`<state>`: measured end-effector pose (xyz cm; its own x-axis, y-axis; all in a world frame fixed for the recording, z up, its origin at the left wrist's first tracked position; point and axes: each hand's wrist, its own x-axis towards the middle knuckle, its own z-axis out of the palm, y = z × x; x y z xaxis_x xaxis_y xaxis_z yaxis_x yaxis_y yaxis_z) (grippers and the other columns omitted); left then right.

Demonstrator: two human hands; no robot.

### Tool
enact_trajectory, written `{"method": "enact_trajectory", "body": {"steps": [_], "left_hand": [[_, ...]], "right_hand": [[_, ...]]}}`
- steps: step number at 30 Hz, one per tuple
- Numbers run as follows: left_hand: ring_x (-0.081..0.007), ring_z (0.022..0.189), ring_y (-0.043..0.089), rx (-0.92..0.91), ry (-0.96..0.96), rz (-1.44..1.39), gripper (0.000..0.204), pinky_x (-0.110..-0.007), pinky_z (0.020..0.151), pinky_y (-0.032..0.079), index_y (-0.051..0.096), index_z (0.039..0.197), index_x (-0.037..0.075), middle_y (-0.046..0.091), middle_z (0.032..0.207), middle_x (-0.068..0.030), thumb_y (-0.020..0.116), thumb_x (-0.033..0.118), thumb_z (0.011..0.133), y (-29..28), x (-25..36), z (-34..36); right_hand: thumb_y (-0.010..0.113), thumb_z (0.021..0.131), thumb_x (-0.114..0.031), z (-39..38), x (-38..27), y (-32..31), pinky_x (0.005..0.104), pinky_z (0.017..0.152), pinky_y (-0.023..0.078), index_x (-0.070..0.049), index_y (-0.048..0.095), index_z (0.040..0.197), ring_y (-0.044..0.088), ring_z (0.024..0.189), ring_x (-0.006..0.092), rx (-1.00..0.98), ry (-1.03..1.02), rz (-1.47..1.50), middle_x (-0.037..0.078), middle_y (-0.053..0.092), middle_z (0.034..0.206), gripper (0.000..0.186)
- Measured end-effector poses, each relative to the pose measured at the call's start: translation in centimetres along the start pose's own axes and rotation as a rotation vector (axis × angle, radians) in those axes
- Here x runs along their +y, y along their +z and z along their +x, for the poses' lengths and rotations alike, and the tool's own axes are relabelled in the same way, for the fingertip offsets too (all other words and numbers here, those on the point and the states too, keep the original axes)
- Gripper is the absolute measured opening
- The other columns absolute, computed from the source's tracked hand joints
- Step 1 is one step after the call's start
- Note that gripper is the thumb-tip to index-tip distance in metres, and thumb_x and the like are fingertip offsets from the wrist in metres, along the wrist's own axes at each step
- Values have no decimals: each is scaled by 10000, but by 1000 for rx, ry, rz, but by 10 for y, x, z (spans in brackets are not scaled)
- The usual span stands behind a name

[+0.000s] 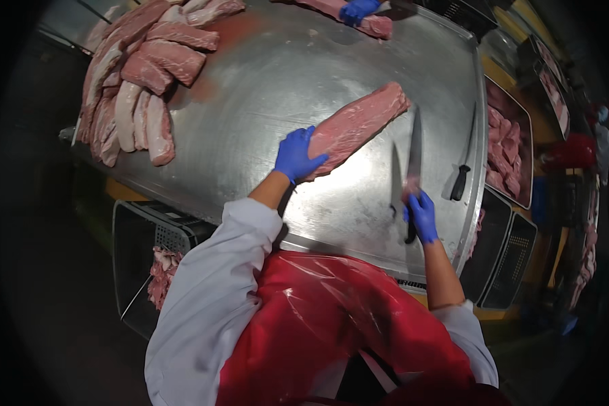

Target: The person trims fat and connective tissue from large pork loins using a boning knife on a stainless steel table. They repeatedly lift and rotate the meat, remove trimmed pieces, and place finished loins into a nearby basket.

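A long pink loin of meat [358, 125] lies slantwise on the steel table, its far end toward the right. Gripping its near left end is my blue-gloved left hand [297, 154], fingers and thumb closed about it. My right hand [423, 215], also gloved in blue, is closed round the dark handle of a long knife [416, 145]. The blade points away from me, to the right of the loin and apart from it. Further right rests a sharpening steel [464, 166] with a black handle.
Several cut loins [162, 57] are piled at the table's far left. Across the metal table [270, 81], another person's gloved hand [357, 11] rests on meat. A bin [130, 237] with trimmings stands at left. A tray of meat pieces [504, 149] and dark crates [510, 260] flank the right edge.
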<state>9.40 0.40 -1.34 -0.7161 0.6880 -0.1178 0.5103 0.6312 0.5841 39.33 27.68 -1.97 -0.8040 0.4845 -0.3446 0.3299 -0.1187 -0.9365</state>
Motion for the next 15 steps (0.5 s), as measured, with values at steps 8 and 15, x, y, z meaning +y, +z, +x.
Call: {"method": "enact_trajectory", "body": {"steps": [8,15], "left_hand": [[-449,1452,270,-126,454,-40,1011,-467,1187,269,163,1549,-38,182,1589,-307,726,396,830,109,91,-53],[-359,1290,510,-15,399,-289,584,-436,1097,399,529,1374,5,533,1405,-214,689,297,894,97,41,-67]], "right_hand": [[551,1019,-177,118,-24,37,291,495,476,-30,574,991,544,519,135,123,49,97,42,579,688,152],[605,933,-280,69,-55,26,423,672,536,38,631,897,699,697,296,293,-19,-620,204,694,800,320]]}}
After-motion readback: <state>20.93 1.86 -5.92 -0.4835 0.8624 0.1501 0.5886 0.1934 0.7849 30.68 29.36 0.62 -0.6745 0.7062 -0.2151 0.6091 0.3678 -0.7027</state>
